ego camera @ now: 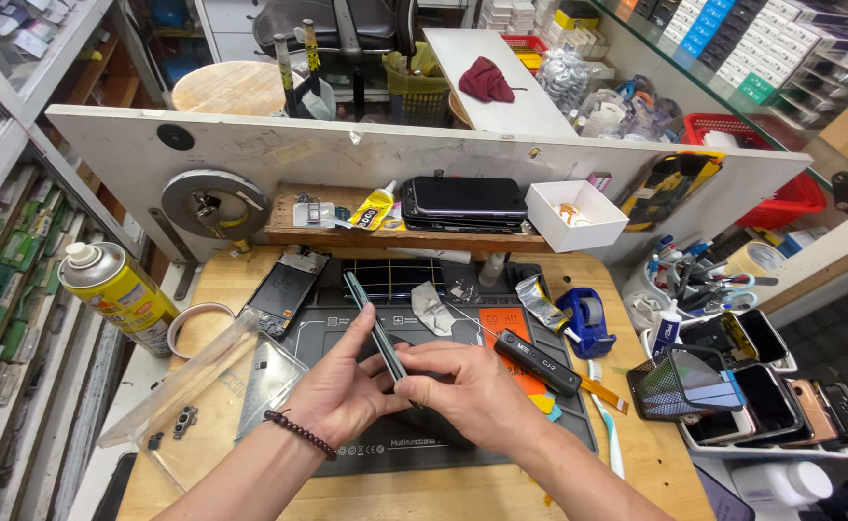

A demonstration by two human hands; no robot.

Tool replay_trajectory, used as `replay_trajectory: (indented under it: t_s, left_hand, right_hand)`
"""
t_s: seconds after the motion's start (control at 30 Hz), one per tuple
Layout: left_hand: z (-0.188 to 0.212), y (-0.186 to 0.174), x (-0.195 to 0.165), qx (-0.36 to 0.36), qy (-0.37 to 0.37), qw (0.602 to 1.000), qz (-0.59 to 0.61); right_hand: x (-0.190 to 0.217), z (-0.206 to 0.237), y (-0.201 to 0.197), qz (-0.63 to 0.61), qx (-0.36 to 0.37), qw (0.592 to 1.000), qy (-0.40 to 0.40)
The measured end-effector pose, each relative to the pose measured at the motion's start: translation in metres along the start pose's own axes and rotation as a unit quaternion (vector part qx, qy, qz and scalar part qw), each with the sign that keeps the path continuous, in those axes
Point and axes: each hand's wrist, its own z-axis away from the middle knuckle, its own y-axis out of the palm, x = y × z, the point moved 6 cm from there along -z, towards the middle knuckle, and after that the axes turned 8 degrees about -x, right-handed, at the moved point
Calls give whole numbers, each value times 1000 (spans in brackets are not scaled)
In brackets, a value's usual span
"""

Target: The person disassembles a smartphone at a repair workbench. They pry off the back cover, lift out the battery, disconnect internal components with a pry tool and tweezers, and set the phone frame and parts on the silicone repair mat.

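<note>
Dark-green slim phone (374, 325) edge-on, lower end hidden; left hand (342, 394), right hand (462, 384) both pinch it above dark grey rubber mat (443, 439).

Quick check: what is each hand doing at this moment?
Left hand: closed on the thin phone, held edge-up over the dark work mat.
Right hand: gripping the same phone's lower end.
</note>
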Motion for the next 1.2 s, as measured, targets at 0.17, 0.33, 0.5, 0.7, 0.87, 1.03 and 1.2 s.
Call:
replay_trajectory:
  t_s: [0.17, 0.33, 0.5, 0.7, 0.87, 1.03, 1.2]
  left_hand:
    - [3, 2, -4, -12, 18, 1000, -11]
    - [11, 8, -15, -40, 79, 992, -94]
    - [22, 21, -18, -42, 117, 981, -146]
    - [28, 31, -19, -87, 167, 935, -300]
    - [29, 39, -21, -76, 203, 911, -351]
    - [27, 44, -18, -33, 176, 927, -329]
    - [27, 36, -18, -53, 150, 929, -335]
  right_hand:
    - [-10, 5, 0, -37, -9, 999, 32]
    - [-26, 14, 5, -107, -22, 985, 135]
    - [-42, 21, 5, -224, -28, 951, 211]
    - [-48, 24, 4, -230, 18, 943, 242]
    - [-46, 22, 5, -280, 22, 927, 249]
    - [-47, 23, 6, -342, 23, 891, 299]
    - [-45, 24, 11, -374, 49, 883, 279]
